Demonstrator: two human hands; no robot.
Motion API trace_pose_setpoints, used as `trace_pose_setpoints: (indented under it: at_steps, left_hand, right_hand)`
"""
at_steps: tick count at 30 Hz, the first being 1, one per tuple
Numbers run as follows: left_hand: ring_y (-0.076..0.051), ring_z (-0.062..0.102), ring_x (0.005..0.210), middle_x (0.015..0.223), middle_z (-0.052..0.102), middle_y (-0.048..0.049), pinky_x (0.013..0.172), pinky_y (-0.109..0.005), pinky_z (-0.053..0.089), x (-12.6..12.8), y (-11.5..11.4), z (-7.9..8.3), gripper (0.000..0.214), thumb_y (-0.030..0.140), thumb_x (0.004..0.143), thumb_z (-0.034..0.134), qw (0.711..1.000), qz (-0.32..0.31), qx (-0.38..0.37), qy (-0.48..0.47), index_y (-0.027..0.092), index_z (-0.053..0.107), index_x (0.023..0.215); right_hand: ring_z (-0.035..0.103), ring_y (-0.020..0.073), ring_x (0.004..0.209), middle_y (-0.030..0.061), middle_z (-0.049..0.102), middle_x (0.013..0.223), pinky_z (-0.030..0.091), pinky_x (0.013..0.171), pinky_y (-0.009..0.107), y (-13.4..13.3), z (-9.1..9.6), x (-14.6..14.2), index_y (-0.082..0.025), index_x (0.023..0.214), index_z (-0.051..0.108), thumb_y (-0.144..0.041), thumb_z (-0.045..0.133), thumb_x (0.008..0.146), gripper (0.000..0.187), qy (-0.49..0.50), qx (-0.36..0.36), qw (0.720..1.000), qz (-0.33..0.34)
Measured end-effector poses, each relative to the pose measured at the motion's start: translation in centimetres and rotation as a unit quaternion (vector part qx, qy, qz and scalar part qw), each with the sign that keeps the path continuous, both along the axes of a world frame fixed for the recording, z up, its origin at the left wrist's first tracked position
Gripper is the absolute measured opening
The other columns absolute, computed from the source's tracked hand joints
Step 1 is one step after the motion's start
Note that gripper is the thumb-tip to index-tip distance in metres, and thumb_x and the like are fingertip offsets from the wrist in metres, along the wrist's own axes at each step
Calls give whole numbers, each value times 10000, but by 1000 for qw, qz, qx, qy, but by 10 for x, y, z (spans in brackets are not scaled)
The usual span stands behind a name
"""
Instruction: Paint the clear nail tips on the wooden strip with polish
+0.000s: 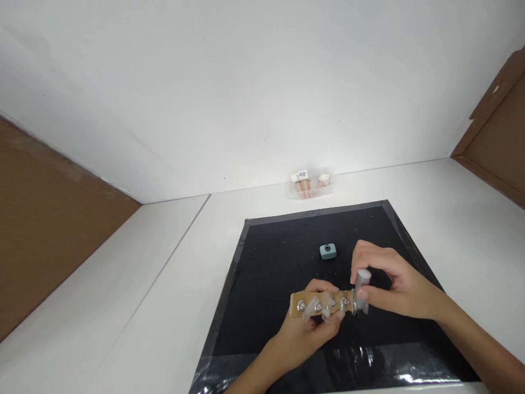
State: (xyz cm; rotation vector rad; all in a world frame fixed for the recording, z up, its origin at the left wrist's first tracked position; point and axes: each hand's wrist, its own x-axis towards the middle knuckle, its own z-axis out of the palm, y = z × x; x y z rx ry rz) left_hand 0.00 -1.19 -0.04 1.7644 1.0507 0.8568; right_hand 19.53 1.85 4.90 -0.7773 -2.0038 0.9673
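"What are your hands doing?"

"My left hand is closed on a tan strip, digits along its far and near edges. My right hand pinches a silver cylinder between thumb and fingers. The hands are close, but I see a gap between them."

"Where is the strip?"

"Over the near part of the black mat, running left to right. Shiny round metal bits sit in a row along it, with clear, film-like pieces among them."

"And the cylinder?"

"At the strip's right end, nearly upright, leaning slightly. I can't tell whether the two touch."

"Anything else about?"

"A small teal case with a black ring on top lies on the mat, just beyond the strip. Farther off, by the white wall, a clear tray holds tan pieces and white labelled ones."
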Motion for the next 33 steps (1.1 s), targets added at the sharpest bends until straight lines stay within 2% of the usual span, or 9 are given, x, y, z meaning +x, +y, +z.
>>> trace_pose_setpoints:
  at_steps: [5,9,13,15,18,23,28,31,33]
  left_hand:
    - [-105,601,623,779,597,-18,580,-191,515,0,0,2,29,204,734,571,1000,-2,-11,-14,185,554,722]
    - [-108,616,651,816,587,-27,617,-198,522,1,0,4,27,191,736,568,1000,-6,-9,-18,180,548,722]
    - [-92,597,605,794,571,-9,581,-184,512,1,0,3,79,188,735,575,999,0,-21,-33,188,546,809]
    - [-89,591,593,784,570,-3,568,-180,508,1,0,2,103,193,735,579,999,-1,-31,-37,191,543,832]
    - [-89,592,600,797,572,-11,588,-185,515,0,-1,2,66,203,741,572,999,-6,-34,-36,186,542,798]
    - [-96,600,622,838,590,-34,599,-187,518,1,-1,3,34,202,741,565,1000,-10,-13,-9,177,558,719]
    - [-106,601,645,809,592,-34,591,-184,508,0,1,2,64,185,730,562,1000,-21,-14,-6,173,567,668]
    - [-95,587,636,851,586,-37,582,-185,500,0,-1,0,52,181,728,577,999,-15,-38,-24,170,557,682]
    - [-84,581,620,853,582,-30,575,-183,498,1,-2,-1,60,188,729,600,995,-9,-84,-60,175,547,752]
  right_hand:
    - [498,133,617,-2,511,664,411,557,263,1,-1,1,-191,721,534,-212,546,841,122,11,-13,996,-86]
    - [494,131,603,-4,515,654,417,551,261,2,-1,1,-195,712,532,-233,560,833,129,19,-9,997,-73]
    - [504,134,619,-5,516,647,424,574,265,2,-2,1,-193,707,538,-213,549,838,134,7,-16,993,-113]
    - [505,128,602,-5,516,655,418,551,256,2,-1,0,-191,721,540,-222,538,845,128,25,-21,994,-108]
    - [506,127,597,-3,517,657,416,547,256,2,-1,0,-187,702,538,-239,552,835,144,23,-20,996,-90]
    - [508,126,588,-10,510,634,415,549,255,2,-2,0,-185,697,536,-248,543,842,158,20,-47,989,-141]
    - [500,126,606,-9,504,644,421,572,253,1,-2,0,-185,667,527,-266,561,825,180,8,-54,994,-95]
    - [489,127,583,-15,496,621,410,553,254,2,-3,0,-186,647,516,-273,559,816,195,-11,-68,986,-153]
    - [493,132,578,-13,503,615,406,551,259,4,-4,1,-188,656,519,-274,544,821,188,-7,-72,977,-201]
